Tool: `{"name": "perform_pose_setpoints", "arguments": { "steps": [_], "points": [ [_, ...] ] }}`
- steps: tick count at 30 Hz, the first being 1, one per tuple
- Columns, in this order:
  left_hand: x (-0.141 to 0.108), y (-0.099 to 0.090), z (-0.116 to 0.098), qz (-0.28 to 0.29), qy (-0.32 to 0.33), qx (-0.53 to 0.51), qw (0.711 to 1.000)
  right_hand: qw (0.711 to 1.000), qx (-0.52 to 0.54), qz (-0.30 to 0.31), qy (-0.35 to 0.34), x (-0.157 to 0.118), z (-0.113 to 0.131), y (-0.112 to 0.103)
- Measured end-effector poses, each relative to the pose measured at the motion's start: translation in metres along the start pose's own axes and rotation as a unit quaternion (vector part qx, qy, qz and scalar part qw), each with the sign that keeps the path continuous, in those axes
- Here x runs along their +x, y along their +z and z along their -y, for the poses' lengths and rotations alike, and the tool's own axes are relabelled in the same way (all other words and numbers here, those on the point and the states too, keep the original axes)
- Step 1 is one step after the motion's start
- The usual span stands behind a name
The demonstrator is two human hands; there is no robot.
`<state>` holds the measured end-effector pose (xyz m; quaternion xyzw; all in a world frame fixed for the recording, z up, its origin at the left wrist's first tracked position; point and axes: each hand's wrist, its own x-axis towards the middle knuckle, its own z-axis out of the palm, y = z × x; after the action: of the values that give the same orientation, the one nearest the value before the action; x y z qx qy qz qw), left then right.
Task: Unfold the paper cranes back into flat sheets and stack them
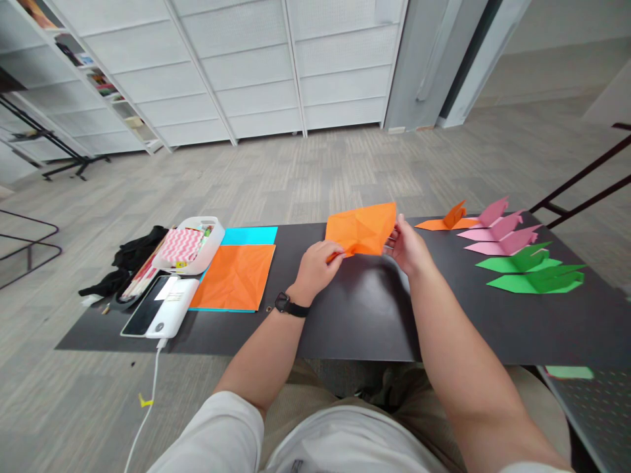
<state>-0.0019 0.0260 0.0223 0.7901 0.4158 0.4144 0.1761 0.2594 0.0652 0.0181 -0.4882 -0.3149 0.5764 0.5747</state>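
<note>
An orange paper sheet (362,228), creased and tilted up, is held above the dark table. My left hand (319,264) pinches its lower left edge, thumb against fingers. At the sheet's right edge is my right hand (405,246), its fingers partly behind the paper and curled round that edge. Another creased orange sheet (234,279) lies to the left, on top of blue paper (251,236). Folded paper figures stand in a row at the right: an orange one (452,218), pink ones (503,243) and green ones (537,280).
The dark table (355,328) also bears a white basket (213,244) of small items, a phone (148,305), a white power bank (175,309) with a cable, and black cloth (138,249) at the left. A tiny ring-like object (269,309) lies near the orange sheet.
</note>
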Motion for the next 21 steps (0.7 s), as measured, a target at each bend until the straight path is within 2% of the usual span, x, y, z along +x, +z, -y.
{"name": "perform_pose_setpoints", "arguments": {
  "steps": [2,4,7,10,12,15,19,21],
  "points": [
    [0.001,-0.004,-0.002,-0.03,-0.054,-0.091,0.994,1.0,0.017,-0.009,-0.016,0.001,0.003,-0.002],
    [0.004,-0.008,-0.002,-0.029,-0.117,-0.217,0.969,0.998,-0.009,-0.022,-0.052,0.0,0.005,-0.002],
    [0.007,-0.012,-0.003,-0.003,-0.195,-0.411,0.89,0.994,-0.064,0.033,-0.082,-0.007,0.006,0.003],
    [0.007,-0.014,-0.004,0.015,-0.242,-0.53,0.812,0.989,-0.066,0.113,-0.075,-0.017,0.008,0.01],
    [0.006,-0.014,-0.004,0.03,-0.266,-0.572,0.776,0.987,-0.048,0.138,-0.06,-0.022,0.007,0.015],
    [0.004,-0.011,-0.002,0.053,-0.287,-0.605,0.74,0.986,-0.021,0.16,-0.033,-0.025,0.004,0.019],
    [0.003,-0.007,0.001,0.088,-0.309,-0.62,0.716,0.981,0.005,0.196,-0.005,-0.025,0.001,0.021],
    [0.004,-0.006,0.003,0.084,-0.317,-0.62,0.712,0.981,0.01,0.195,-0.009,-0.025,0.002,0.02]
  ]
}}
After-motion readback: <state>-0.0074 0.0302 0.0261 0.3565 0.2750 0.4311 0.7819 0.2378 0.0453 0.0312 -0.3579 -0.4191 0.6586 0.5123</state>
